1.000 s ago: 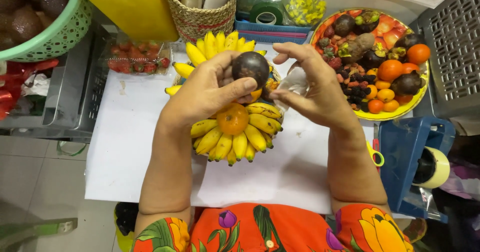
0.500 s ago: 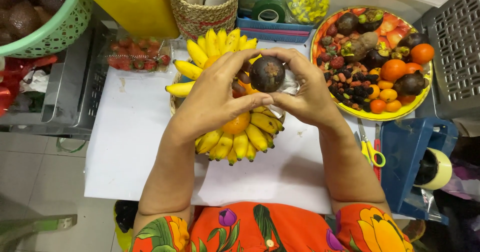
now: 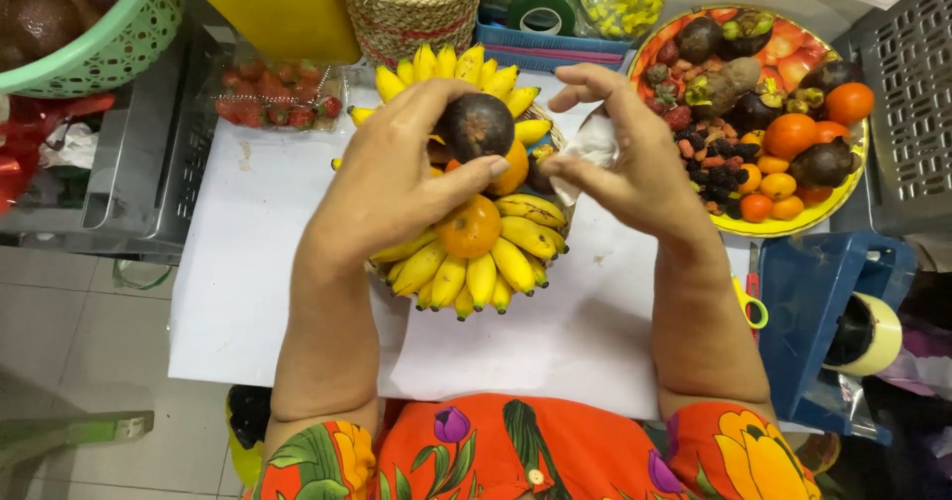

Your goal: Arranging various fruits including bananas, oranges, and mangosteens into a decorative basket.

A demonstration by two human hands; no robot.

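Left hand (image 3: 392, 187) grips a dark round fruit (image 3: 477, 126), probably a mangosteen or passion fruit, between thumb below and fingers (image 3: 436, 98) wrapped over the top. It's held just above the banana ring (image 3: 476, 262), over the middle of the white counter (image 3: 248, 262), toward its far edge.

Right hand (image 3: 635, 163) is pinched shut on a crumpled white tissue or wrapper (image 3: 593, 143), fingertips close beside the fruit; can't tell if they touch it.

Handling, my read:
- Fruit: hard rind, smooth and slightly glossy, moderate weight for its size. Won't crush under a firm grip but can roll or slip. Best hold is around the equator with thumb opposed, as it's held now.
- Oranges (image 3: 470, 225) in the ring's centre: firm, round, likely to shift if nudged.
- Bananas: soft, bruise easily, fanned out on a basket tray; don't press down on them.

Around: yellow plate (image 3: 793, 224) of mixed fruit at the right edge, strawberry punnet (image 3: 278, 93) at the far left, woven basket (image 3: 407, 14) beyond it, green basket (image 3: 109, 54) off the far-left corner, blue tape dispenser (image 3: 823, 321) off the right side with scissors (image 3: 751, 307) next to it.
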